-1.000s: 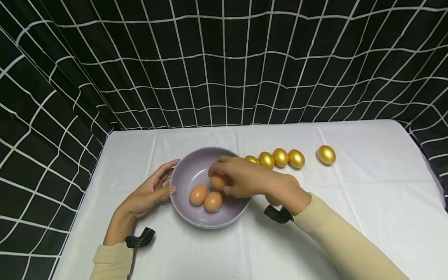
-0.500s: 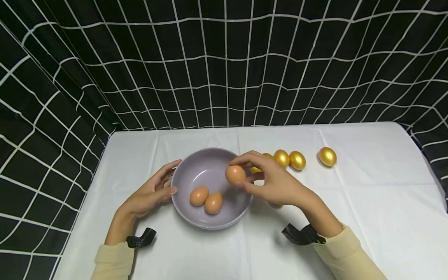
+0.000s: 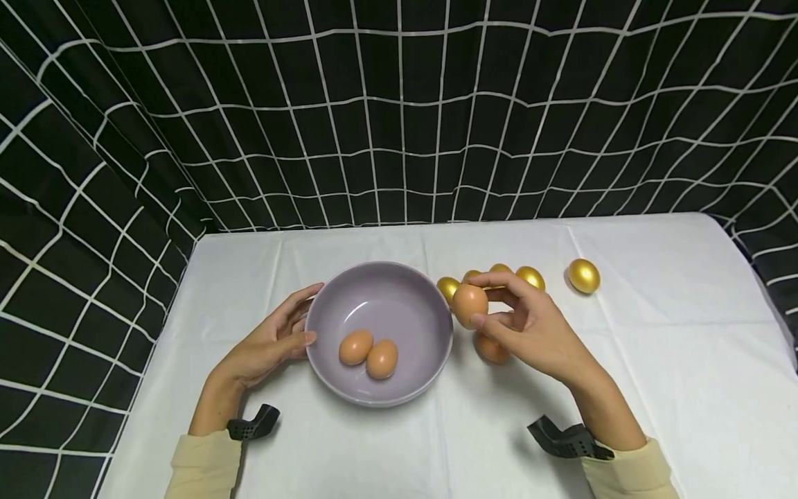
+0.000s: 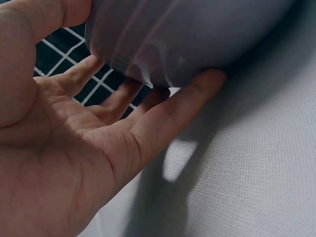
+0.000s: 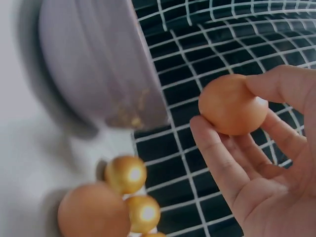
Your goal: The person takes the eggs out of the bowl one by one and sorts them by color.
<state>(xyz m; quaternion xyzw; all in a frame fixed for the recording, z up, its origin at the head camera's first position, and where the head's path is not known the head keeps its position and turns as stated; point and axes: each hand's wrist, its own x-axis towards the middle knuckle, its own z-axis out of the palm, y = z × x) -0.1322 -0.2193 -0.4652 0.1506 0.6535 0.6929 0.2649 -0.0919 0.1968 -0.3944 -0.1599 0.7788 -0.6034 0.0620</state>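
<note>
A mauve bowl (image 3: 418, 312) stands on the white tablecloth with two brown eggs, a left one (image 3: 356, 347) and a right one (image 3: 382, 359), lying side by side inside. My left hand (image 3: 264, 350) holds the bowl's left side, thumb at the rim and fingers spread along the outer wall (image 4: 197, 44). Just past the bowl's right rim, my right hand (image 3: 539, 333) pinches another brown egg (image 3: 470, 305) between thumb and fingers, above the cloth. Beneath that hand lies one more brown egg (image 3: 492, 349), partly covered by it.
Several golden eggs form a row behind the right hand, with one golden egg (image 3: 448, 288) nearest the bowl. A lone golden egg (image 3: 583, 276) sits farther right. A black curtain (image 3: 399, 118) with white grid lines surrounds the table's back and sides.
My right hand has lifted a brown egg out of the bowl and carried it right, past the rim. Two eggs stay in the bowl. The left hand keeps its place.
</note>
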